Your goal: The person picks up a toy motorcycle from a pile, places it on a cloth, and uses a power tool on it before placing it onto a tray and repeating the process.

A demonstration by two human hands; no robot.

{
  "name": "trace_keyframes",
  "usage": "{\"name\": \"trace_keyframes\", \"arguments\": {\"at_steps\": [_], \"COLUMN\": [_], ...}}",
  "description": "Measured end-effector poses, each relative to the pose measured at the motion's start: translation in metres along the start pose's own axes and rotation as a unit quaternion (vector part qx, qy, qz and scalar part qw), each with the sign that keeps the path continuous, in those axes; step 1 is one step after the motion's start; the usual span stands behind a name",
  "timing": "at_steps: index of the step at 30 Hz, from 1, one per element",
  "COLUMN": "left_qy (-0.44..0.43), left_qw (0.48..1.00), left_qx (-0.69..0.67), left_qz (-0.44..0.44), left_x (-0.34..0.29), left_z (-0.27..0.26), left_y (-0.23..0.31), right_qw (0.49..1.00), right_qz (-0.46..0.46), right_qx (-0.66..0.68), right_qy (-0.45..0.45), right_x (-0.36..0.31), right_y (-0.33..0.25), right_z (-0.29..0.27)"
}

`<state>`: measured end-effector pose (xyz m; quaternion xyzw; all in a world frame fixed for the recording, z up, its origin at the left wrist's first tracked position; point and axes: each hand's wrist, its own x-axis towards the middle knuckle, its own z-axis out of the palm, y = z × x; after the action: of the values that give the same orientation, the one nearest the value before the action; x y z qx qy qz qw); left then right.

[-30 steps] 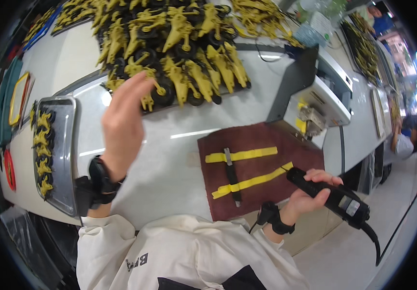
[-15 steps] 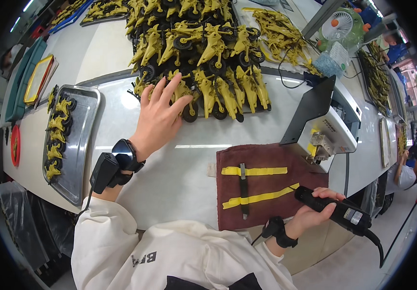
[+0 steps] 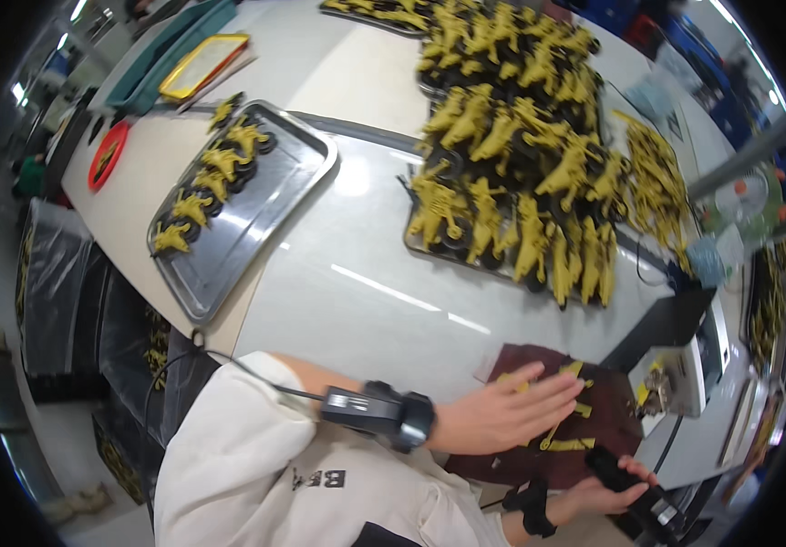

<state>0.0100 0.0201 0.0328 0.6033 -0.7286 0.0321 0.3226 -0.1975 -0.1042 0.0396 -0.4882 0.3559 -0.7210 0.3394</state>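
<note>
I've swung my left hand point(image 3: 507, 417), grip unclear, over the mat point(image 3: 614, 415), joining my right hand point(image 3: 595, 499) clamped round the tool point(image 3: 608, 468).

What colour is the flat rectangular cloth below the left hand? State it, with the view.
The flat rectangular cloth is dark maroon, best seen in the head view.

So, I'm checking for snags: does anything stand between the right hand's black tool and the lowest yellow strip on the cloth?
Nothing visible stands between the black tool in the right hand and the lowest yellow strip. The left hand is farther up the picture over the brown cloth, hiding what lies beneath it.
</note>
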Motion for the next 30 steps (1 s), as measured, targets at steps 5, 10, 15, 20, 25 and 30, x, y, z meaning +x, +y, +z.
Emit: {"name": "trace_keyframes", "arguments": {"at_steps": [5,10,15,20,25,30], "left_qy": [-0.166,0.13,0.212,0.096,0.249,0.418], "left_qw": [0.967,0.936,0.734,0.639,0.654,0.706], "left_qx": [-0.184,0.151,0.295,0.141,0.26,0.205], "left_qz": [-0.064,-0.291,-0.574,-0.75,-0.665,-0.534], "left_x": [-0.015,-0.047,-0.245,-0.317,-0.286,-0.26], "left_z": [-0.008,-0.118,-0.333,-0.334,-0.328,-0.304], "left_y": [0.001,-0.142,-0.412,-0.494,-0.48,-0.404], "right_qw": [1.0,0.999,0.999,0.996,0.992,0.996], "right_qz": [-0.019,-0.009,-0.019,-0.006,-0.002,0.031], "right_qx": [-0.001,-0.052,-0.037,-0.08,-0.114,-0.08], "right_qy": [-0.023,0.006,0.009,0.047,0.052,0.041], "right_x": [0.001,-0.001,-0.002,-0.004,-0.003,0.004], "right_y": [0.008,-0.005,-0.007,-0.022,-0.014,-0.005], "right_z": [0.005,0.007,0.032,0.055,0.042,0.029]}}
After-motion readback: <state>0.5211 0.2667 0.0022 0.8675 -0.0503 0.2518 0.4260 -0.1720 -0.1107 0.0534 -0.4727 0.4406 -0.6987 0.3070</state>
